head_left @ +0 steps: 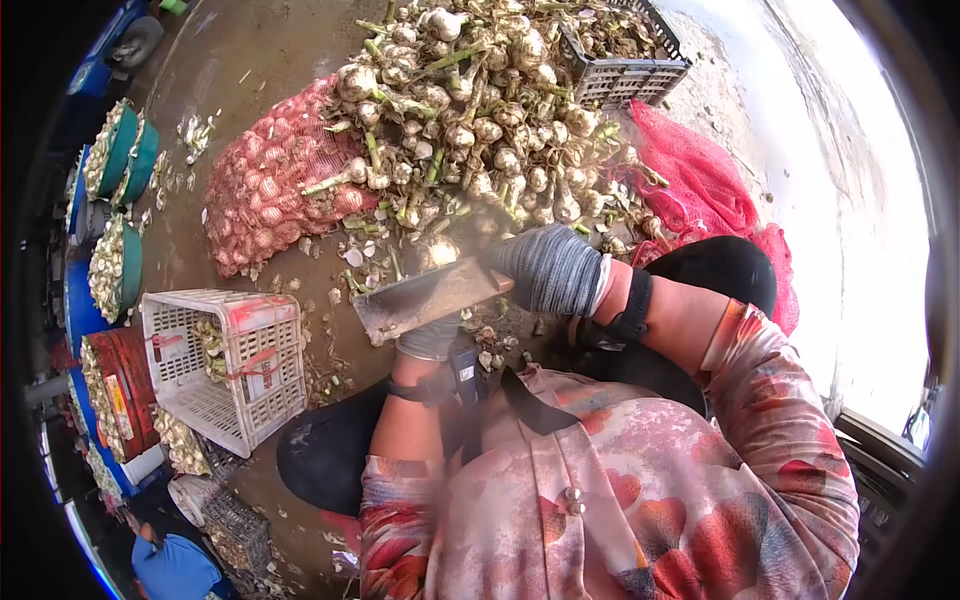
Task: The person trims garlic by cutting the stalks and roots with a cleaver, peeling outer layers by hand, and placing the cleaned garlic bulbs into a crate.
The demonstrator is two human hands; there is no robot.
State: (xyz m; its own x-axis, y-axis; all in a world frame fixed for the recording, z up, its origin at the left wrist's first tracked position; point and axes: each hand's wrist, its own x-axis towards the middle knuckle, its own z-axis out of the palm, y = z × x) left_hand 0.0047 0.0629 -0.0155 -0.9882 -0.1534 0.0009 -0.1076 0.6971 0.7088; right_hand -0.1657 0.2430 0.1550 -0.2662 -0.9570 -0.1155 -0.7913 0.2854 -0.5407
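Garlic bulb, blurred, is observed just past the far edge of a broad knife, in front of the person and on the near side of the garlic heap. The right hand, in a grey knitted glove, is closed on the handle end of the knife, though blur obscures the individual fingertips. The left hand, also gloved, is beneath the blade; its fingers are covered, and whether they are apart, together or clamped on the bulb cannot be determined. Principal relation noted: the bulb lies forward of the left hand's visible part, with the blade slanting between them, and to the left of the right hand. The knife's long axis runs from the right hand toward the person's left, angled slightly back toward the body. The bulb's own axis could not be established. Of the visible parts, the right hand is nearer to the bulb; the concealed left fingers may be closer. A filled mesh bag stands to the left of the heap, red netting lies to its right, and a white crate rests tipped at the person's left.
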